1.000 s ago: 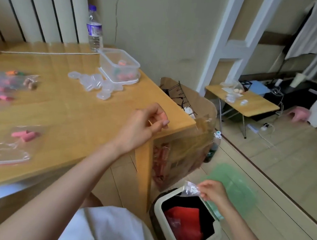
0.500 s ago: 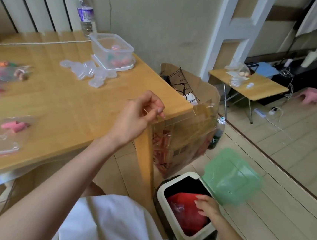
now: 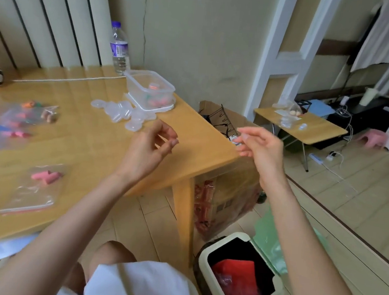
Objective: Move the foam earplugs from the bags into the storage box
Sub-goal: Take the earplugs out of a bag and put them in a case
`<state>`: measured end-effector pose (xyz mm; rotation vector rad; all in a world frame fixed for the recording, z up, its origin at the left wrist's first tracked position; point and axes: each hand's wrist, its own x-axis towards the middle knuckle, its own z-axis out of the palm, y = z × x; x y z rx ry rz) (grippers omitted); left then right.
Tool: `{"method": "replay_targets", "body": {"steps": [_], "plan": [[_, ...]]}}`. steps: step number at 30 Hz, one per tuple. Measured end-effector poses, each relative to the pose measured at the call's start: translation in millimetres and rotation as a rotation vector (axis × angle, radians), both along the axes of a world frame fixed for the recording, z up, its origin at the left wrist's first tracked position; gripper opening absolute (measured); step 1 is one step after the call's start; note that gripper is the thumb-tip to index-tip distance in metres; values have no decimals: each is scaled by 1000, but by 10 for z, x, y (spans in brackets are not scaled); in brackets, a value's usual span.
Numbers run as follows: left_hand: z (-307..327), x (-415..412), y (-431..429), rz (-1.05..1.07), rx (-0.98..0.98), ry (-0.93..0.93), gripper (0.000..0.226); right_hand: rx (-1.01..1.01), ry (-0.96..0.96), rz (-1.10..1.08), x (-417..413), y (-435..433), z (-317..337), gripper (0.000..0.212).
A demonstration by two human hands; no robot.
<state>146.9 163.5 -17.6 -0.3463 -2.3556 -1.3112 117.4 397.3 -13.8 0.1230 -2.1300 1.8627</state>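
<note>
hands: left hand [image 3: 146, 151] and right hand [image 3: 263, 151] loosely curled, empty
next bag: pink-plug bag [image 3: 34, 189] lies left of both, nearer left hand

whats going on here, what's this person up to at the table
A person sits at a wooden table with both hands raised near its corner. The right hand looks empty; whether the left hand pinches anything in its curled fingers is too blurred to tell. The storage box at the far end holds a few earplugs. Several filled bags lie on the table, the nearest bag with pink earplugs. An open bin stands by the table leg.
</note>
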Motion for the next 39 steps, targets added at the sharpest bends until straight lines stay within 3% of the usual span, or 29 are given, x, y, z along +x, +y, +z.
{"method": "replay_targets", "body": {"steps": [6, 11, 15, 20, 24, 27, 31, 35, 37, 39], "plan": [[77, 107, -726, 156, -69, -76, 14, 81, 65, 280, -160, -935, 440, 17], [15, 319, -1322, 285, -117, -149, 6, 218, -5, 517, -193, -1836, 271, 17], [-95, 474, -1702, 407, -78, -149, 17, 488, -46, 707, -53, -2521, -29, 12], [-138, 542, -1952, 484, -13, -170, 20, 880, -7, 683, 126, -3021, -111, 19], [-138, 522, -2057, 494, -20, -181, 12, 951, -58, 769, 67, -3110, -38, 12], [-95, 483, -2120, 480, 24, -271, 12, 822, -101, 737, -67, -3110, 1, 24], [-7, 407, -2146, 440, 236, -426, 41, 447, -190, 541, -418, -3094, 8, 28], [35, 261, -2184, 461, 487, -418, 40, 44, -328, 566, -537, -3100, 113, 29], [39, 148, -2208, 505, 552, -358, 40, -4, -345, 586, -582, -3142, 111, 21], [37, 43, -2236, 560, 593, -299, 38, 104, -342, 601, -656, -3193, 58, 18]]}}
